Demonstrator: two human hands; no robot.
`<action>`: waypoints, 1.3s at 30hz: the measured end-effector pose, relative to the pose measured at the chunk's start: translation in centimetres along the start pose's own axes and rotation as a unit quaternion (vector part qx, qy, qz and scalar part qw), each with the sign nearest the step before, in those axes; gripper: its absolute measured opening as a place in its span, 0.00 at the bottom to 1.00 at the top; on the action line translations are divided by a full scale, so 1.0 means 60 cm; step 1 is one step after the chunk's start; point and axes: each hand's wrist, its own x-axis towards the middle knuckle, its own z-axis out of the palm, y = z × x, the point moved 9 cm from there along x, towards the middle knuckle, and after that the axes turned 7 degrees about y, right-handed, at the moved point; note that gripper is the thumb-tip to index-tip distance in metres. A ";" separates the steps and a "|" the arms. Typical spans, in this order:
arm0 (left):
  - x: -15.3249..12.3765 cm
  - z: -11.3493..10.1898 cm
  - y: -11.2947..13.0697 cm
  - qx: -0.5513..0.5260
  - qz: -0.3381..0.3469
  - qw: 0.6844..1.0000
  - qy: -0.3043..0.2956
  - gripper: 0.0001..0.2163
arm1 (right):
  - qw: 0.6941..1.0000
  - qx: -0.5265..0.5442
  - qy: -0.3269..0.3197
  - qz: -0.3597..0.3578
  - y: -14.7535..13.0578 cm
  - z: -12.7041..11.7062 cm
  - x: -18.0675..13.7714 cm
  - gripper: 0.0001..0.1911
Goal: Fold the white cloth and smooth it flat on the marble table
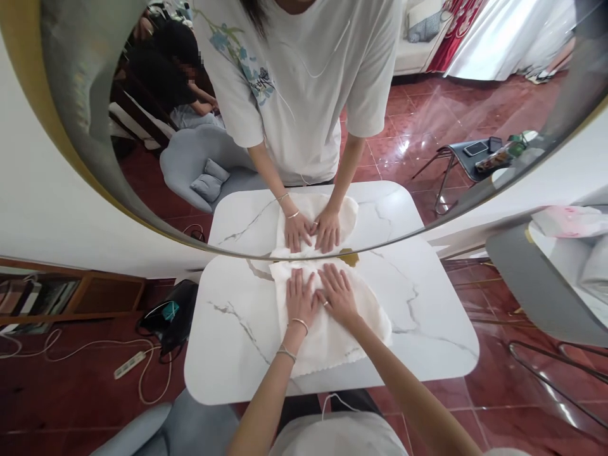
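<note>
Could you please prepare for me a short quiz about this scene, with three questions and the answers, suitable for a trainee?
1. Multiple choice: On what do the left hand and the right hand lie flat?
A) a wooden tray
B) a white cloth
C) an open book

2. True or false: The power strip lies on the marble-patterned table.

3. Fill in: The two bracelets are worn on the ____ wrist.

Key:
1. B, the white cloth.
2. False; the power strip lies on the red tiled floor.
3. left
</note>
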 end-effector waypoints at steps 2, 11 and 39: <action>-0.007 -0.015 -0.038 0.018 -0.025 1.000 0.006 0.25 | 1.000 0.012 -0.002 -0.014 -0.034 0.016 0.017 0.30; -0.010 0.000 -0.005 0.015 -0.010 1.000 -0.004 0.25 | 0.999 0.020 0.005 0.032 -0.013 0.010 0.004 0.28; 0.156 0.217 0.452 -0.093 0.183 0.977 -0.065 0.27 | 0.959 -0.128 0.077 0.242 0.469 -0.162 -0.134 0.27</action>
